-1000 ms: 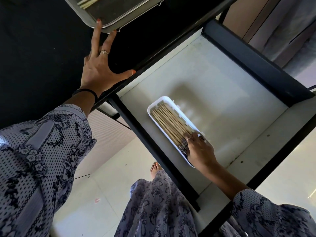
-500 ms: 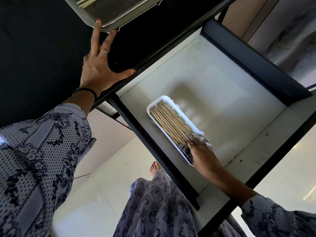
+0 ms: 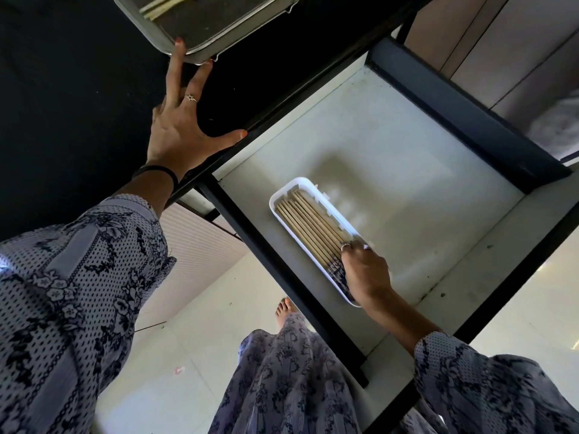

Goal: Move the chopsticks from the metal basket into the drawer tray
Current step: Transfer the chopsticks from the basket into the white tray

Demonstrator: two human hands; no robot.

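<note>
— What is seen first, going by size?

— A black worktop [image 3: 62, 89] is seen at upper left, and below it an open drawer [image 3: 391, 151] with a pale floor and dark walls. A patterned sleeve [image 3: 78, 292] is seen at lower left.

— And the metal basket?

— The metal basket [image 3: 219, 32] is set on the worktop at the top edge; a few chopsticks are left in it at its far corner. Its near rim is touched by two fingertips of the left hand [image 3: 178, 136], which is spread flat on the worktop, thumb stretched toward the drawer edge. Nothing is grasped by that hand.

— Where are the other chopsticks?

— A row of chopsticks [image 3: 310, 227] is laid lengthwise in the white drawer tray [image 3: 293, 186], which rests on the drawer floor near the left wall. Their near, patterned ends are covered by the right hand [image 3: 365, 270].

— Is the right grip closed on them?

— The fingers are curled down onto the near ends, but whether the sticks are pinched or merely pressed cannot be told.
</note>
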